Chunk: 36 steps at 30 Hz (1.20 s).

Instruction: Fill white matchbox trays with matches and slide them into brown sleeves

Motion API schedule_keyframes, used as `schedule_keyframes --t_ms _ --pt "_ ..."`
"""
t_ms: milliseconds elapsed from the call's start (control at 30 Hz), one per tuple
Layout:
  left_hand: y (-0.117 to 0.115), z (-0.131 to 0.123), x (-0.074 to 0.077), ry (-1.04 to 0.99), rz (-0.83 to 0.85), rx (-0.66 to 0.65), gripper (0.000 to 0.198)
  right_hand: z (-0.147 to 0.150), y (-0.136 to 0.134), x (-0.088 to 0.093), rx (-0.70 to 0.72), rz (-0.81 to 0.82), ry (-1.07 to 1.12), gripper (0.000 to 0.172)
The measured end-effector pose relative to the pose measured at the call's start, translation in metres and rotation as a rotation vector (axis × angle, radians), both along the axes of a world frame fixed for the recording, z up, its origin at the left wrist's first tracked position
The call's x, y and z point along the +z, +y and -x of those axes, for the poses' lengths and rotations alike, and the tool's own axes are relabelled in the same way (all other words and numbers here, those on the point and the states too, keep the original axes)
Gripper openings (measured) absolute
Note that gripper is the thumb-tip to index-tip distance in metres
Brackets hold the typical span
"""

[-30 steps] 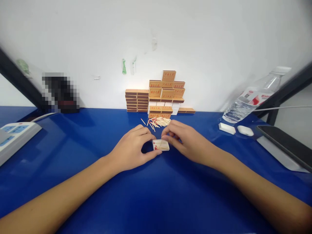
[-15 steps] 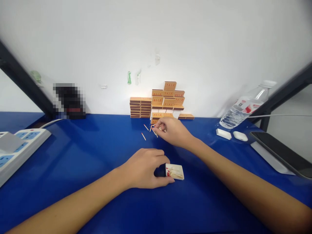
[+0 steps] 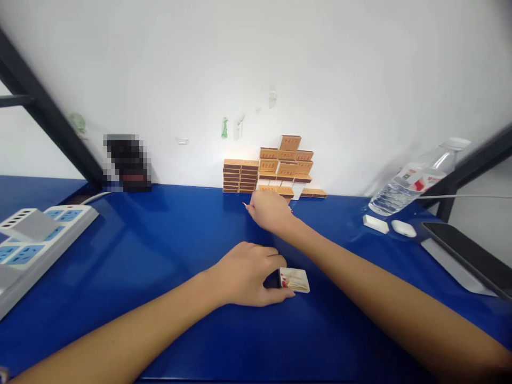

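Pinching the end of a small white tray of matches [image 3: 295,280] between thumb and fingers, the left hand [image 3: 248,273] rests on the blue table [image 3: 168,240]. The right hand [image 3: 270,210] reaches over the loose matches [image 3: 245,204] in front of the stacked matchboxes [image 3: 280,165]. Its fingers are curled down, and I cannot tell whether they grip any.

Loose matches [image 3: 245,204] almost wholly buried under the right hand [image 3: 269,210], one red tip poking out; no telling the contents of that grip. Left end of the match tray [image 3: 296,280] masked by the left hand [image 3: 248,272]. Dark block [image 3: 128,162] by the wall pixelated out. Power strip [image 3: 40,240] chopped by the left edge. Print on stacked matchboxes [image 3: 286,160] too small to read.
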<state>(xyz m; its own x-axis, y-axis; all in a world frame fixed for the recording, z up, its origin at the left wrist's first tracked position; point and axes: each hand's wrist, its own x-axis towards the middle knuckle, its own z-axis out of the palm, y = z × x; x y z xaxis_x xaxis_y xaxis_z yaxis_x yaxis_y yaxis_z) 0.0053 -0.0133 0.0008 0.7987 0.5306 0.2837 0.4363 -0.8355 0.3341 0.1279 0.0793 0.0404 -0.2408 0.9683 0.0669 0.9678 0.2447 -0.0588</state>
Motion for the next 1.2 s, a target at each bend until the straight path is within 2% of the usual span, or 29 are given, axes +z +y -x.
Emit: schedule_keyframes --t_ms 233,400,467,567,633,700,833,933,1100,1200 --pt "0.002 0.002 0.000 -0.002 0.004 0.021 0.038 0.006 0.007 -0.008 -0.024 0.013 -0.048 0.029" --pt "0.003 0.002 0.002 0.017 0.018 0.059 0.037 0.005 0.006 0.000 0.026 0.069 -0.037 0.023" --pt "0.005 0.004 0.003 0.009 0.036 0.093 0.036 -0.007 0.002 0.008 0.057 0.076 -0.016 0.025" --pt "0.010 0.006 0.004 -0.022 0.056 0.212 0.033 -0.043 -0.014 0.020 0.166 0.077 0.089 0.032" --pt "0.015 0.009 0.005 -0.034 0.069 0.299 0.031 -0.070 -0.032 0.022 0.294 0.094 0.325 0.034" --pt "0.019 0.010 0.005 -0.040 0.093 0.336 0.031 -0.091 -0.052 0.019 0.332 0.119 0.424 0.033" --pt "0.022 0.012 0.006 -0.058 0.144 0.326 0.032 -0.103 -0.081 0.002 0.355 0.232 0.307 0.020" --pt "0.022 0.012 0.007 -0.050 0.155 0.325 0.032 -0.101 -0.082 -0.003 0.348 0.228 0.180 0.014" --pt "0.021 0.011 0.006 -0.062 0.116 0.293 0.030 -0.106 -0.072 0.002 0.420 0.183 0.364 0.015" --pt "0.020 0.011 0.004 -0.077 0.054 0.256 0.029 -0.104 -0.072 0.003 0.438 0.198 0.341 0.014"
